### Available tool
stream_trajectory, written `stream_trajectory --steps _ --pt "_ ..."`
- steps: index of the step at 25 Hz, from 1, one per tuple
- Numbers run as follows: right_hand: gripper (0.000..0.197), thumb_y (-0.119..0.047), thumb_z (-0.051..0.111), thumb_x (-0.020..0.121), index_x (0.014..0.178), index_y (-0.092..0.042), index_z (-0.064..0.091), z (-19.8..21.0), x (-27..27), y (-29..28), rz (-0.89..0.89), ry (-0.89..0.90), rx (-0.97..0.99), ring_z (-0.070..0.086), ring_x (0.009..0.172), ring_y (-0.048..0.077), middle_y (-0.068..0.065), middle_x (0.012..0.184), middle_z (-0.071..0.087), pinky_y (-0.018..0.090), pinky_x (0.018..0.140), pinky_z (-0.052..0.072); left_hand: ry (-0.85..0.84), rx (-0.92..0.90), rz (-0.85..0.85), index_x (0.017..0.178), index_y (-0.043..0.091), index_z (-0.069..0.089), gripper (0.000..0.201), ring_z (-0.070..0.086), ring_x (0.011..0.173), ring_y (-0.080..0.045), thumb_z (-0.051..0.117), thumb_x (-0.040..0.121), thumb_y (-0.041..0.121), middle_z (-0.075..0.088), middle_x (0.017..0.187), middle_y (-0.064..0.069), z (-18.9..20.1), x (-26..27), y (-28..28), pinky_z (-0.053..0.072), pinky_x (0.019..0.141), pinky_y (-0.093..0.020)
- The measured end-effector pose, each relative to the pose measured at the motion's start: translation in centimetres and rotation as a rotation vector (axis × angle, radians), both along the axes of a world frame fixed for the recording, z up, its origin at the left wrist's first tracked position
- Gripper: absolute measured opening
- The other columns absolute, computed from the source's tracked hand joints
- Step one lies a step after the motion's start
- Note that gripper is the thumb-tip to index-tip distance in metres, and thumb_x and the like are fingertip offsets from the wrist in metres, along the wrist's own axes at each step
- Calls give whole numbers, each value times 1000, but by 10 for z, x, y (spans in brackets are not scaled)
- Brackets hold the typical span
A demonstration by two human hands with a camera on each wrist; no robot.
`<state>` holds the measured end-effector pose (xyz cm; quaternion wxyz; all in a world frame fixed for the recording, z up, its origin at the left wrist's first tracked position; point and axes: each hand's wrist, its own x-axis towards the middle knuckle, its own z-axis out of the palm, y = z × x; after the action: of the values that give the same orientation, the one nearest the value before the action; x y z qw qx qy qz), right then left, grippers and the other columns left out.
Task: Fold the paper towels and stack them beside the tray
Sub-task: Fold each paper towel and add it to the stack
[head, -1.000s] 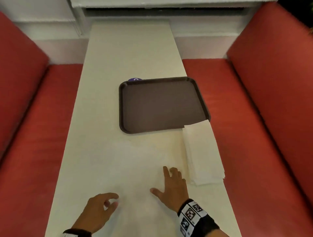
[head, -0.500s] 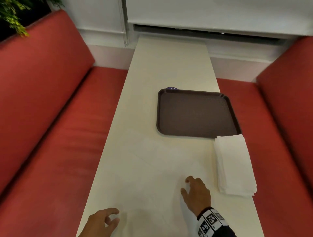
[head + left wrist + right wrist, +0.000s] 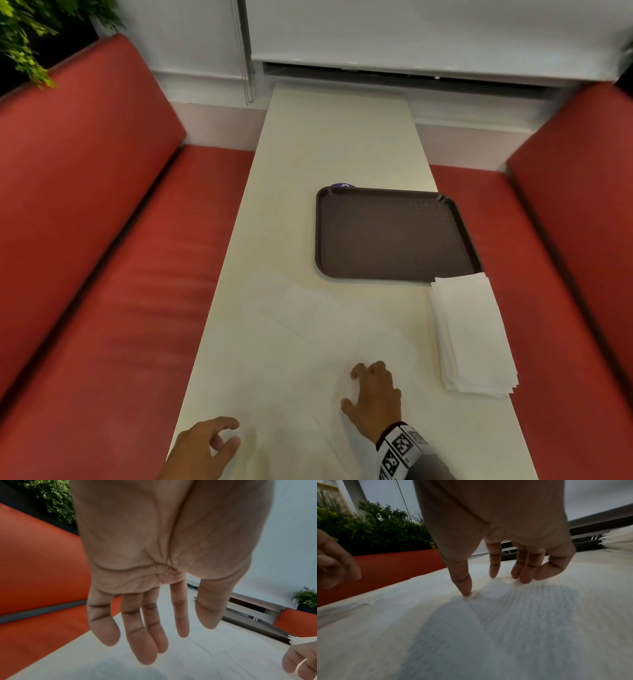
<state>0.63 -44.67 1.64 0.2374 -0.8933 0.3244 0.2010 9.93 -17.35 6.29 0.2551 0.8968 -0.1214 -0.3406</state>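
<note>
An unfolded paper towel (image 3: 308, 342) lies flat on the white counter (image 3: 342, 144), on the near side of the brown tray (image 3: 394, 236). The right hand (image 3: 375, 401) has a released grip, its fingertips (image 3: 466, 593) pressing the sheet. The left hand (image 3: 202, 448) hovers loose, grasping nothing. A folded stack (image 3: 472, 332) sits beside the tray's near right corner.

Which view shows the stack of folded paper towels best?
The head view: the whole stack of folded paper towels shows beside the tray. The left wrist view catches only a corner at its right edge, the right wrist view only blurred edges at upper right.
</note>
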Motion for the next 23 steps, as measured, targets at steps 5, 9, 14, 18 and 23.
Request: stream_trajectory --steps 5,9,14,18,23 --pt "53 -41 57 85 129 -23 37 -6 1 -6 -24 -29 114 45 121 20 -1 123 47 35 99 41 -17 -11 9 79 49 54 22 58 57 -7 69 80 33 63 74 0 0 1 -2 42 60 -6" --pt "79 -56 59 82 143 -23 23 4 25 -38 -27 -26 -106 31 131 27 8 142 28 41 104 34 -14 -16 16 79 50 53 22 55 53 -6 68 80 34 63 75 0 0 0 -3 42 60 -6" --pt "91 -55 73 72 139 -15 27 4 49 -72 -85 176 -15 39 130 27 7 141 37 45 106 32 -23 -24 76 80 51 53 23 53 55 -6 68 80 34 62 73 1 -1 -3 0 41 63 -10" --pt "60 -50 68 77 128 -27 47 6 44 -67 -21 65 -142 39 124 24 3 131 40 41 101 34 -35 -31 94 81 50 55 23 53 54 -6 69 79 32 62 70 2 1 -4 1 40 63 -10" --pt "13 -35 63 88 88 -23 61 60 49 -80 29 -344 124 55 91 21 -5 88 61 28 78 41 40 -69 96 78 50 61 22 56 48 0 73 76 31 64 67 2 13 3 -16 43 61 -9"
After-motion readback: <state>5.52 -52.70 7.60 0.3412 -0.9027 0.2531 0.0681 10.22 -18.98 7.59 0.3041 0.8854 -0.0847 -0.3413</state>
